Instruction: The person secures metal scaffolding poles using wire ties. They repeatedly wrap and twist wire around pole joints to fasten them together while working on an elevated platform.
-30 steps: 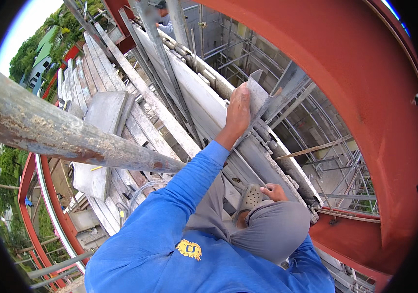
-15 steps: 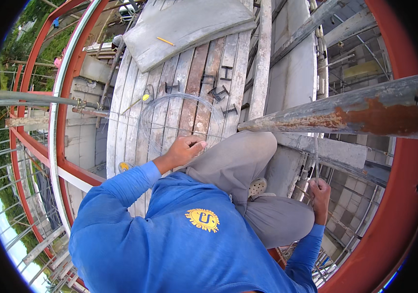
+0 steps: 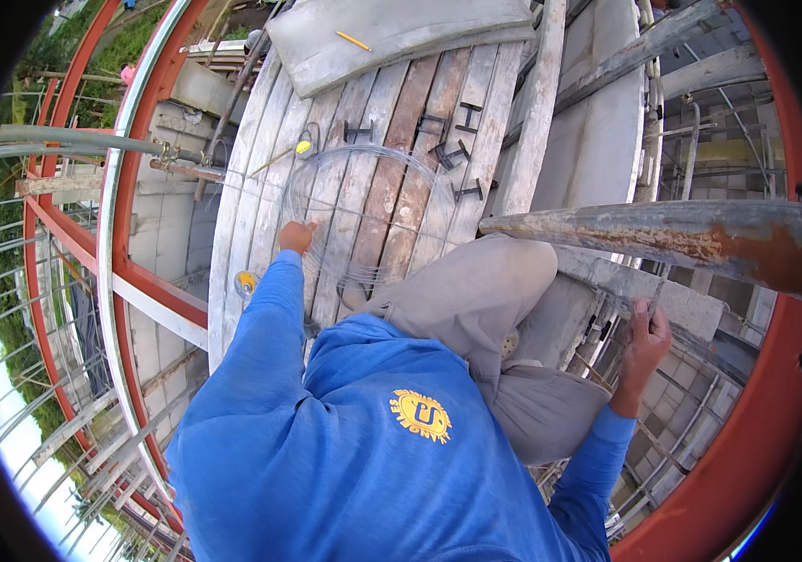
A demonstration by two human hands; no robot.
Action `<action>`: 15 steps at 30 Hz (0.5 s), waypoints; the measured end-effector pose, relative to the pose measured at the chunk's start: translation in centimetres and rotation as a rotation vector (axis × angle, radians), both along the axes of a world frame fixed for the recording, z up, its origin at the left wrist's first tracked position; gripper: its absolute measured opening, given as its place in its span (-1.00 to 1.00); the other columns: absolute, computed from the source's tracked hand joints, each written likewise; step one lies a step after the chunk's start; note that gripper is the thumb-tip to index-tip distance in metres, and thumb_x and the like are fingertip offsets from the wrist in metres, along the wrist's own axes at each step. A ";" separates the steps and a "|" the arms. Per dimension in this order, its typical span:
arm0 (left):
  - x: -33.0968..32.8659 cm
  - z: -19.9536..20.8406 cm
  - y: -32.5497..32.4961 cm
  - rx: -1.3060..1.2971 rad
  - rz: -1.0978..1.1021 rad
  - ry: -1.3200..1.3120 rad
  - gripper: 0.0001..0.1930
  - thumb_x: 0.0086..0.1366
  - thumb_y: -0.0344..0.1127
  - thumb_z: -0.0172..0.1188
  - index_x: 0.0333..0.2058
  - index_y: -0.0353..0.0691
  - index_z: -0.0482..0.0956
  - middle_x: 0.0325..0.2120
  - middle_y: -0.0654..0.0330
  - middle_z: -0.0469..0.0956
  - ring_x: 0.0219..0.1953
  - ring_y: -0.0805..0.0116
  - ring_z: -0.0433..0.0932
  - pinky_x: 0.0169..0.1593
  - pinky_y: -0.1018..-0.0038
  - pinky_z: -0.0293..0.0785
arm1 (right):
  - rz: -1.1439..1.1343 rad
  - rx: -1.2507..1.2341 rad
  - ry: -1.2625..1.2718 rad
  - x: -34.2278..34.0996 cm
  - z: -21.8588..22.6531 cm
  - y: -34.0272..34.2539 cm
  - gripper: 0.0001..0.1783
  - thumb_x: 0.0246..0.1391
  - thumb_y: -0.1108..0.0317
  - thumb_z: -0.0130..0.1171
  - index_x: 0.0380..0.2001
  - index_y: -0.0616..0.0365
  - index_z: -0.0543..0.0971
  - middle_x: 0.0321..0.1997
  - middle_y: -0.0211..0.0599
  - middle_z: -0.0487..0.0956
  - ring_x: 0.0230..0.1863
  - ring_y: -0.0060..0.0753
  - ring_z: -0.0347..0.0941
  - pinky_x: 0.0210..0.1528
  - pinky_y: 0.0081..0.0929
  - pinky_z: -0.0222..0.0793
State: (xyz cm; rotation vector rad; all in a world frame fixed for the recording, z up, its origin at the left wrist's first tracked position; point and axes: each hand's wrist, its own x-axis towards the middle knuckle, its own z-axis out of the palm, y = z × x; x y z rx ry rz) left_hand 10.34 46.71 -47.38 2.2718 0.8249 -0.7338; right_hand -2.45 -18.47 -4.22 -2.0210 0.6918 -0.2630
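I crouch on weathered wooden planks high on a scaffold, in a blue long-sleeved shirt and grey trousers. My left hand reaches out to the left and is closed on the rim of a large coil of thin steel wire lying flat on the planks. My right hand is down at my right side, its fingers wrapped around a thin upright steel bar next to a concrete block edge.
A rusty pipe crosses above my right knee. Dark H-shaped metal pieces lie on the planks beyond the coil. A grey board carries a yellow pencil. A red curved steel beam edges the platform; open drop and rebar lie beyond.
My left hand has left my knee and stretched out to the left onto the wire coil. My right hand stays low at the right on the bar. The view has shifted slightly.
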 end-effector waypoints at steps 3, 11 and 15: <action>0.8 -4.2 3.6 0.375 -0.289 -0.101 -0.51 0.40 0.15 0.26 -0.15 -0.24 0.70 -0.48 0.06 0.67 -0.49 0.16 0.70 -0.40 0.09 0.62 | 0.055 -0.155 0.111 0.3 -0.1 -0.9 -0.61 0.38 0.09 0.32 -0.19 0.29 0.68 -0.49 -0.57 0.41 -0.43 -0.72 0.22 -0.37 -0.61 0.14; 2.4 0.6 1.1 -0.257 0.172 0.066 -0.52 0.45 0.19 0.18 -0.25 -0.16 0.72 -0.45 0.10 0.68 -0.32 0.16 0.74 -0.27 0.03 0.64 | 0.076 -0.306 0.155 -1.0 -1.5 -2.1 -0.57 0.39 0.04 0.30 -0.21 0.28 0.67 -0.41 -0.53 0.48 -0.31 -0.63 0.31 -0.23 -0.55 0.26; 2.8 -1.3 7.1 0.132 0.152 -0.089 -0.54 0.44 0.14 0.22 -0.19 -0.22 0.69 -0.38 0.06 0.72 -0.24 0.08 0.76 -0.17 0.04 0.64 | 0.102 -0.300 0.165 -0.3 -2.1 -2.9 -0.56 0.39 0.01 0.29 -0.22 0.27 0.67 -0.44 -0.51 0.46 -0.33 -0.62 0.29 -0.26 -0.52 0.26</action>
